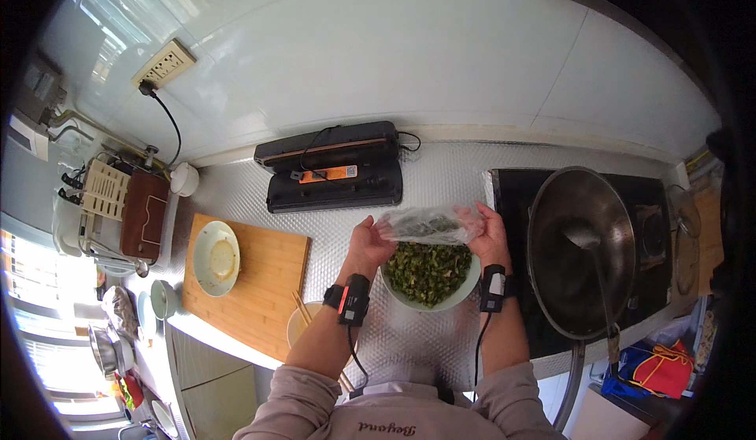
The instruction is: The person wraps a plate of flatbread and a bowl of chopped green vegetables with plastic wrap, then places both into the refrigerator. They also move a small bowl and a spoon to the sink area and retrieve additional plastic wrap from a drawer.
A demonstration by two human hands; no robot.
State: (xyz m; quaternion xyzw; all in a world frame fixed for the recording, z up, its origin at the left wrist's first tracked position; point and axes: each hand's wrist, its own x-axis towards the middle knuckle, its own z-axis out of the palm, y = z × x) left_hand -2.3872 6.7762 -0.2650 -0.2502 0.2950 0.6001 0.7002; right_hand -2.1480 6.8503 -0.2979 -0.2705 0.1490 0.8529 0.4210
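Observation:
Clear plastic film [428, 226] is stretched between my left hand [371, 242] and my right hand [489, 236], each with its fingers closed on an edge. It hangs over the far part of a pale bowl [430, 307] holding chopped dark green vegetables [430, 271]. Whether it is a sheet or a bag, I cannot tell. Both wrists wear black strapped devices with cables. Partly behind my left forearm, a smaller bowl [293, 329] has wooden chopsticks [302, 307] across it.
At the left, a bamboo cutting board [266, 263] bears a soiled pale bowl [217, 258]. Beyond my hands lies an open black vacuum sealer [333, 171]. On the right, a wok [582, 251] with a metal ladle [585, 238] inside stands on the black stove [511, 203].

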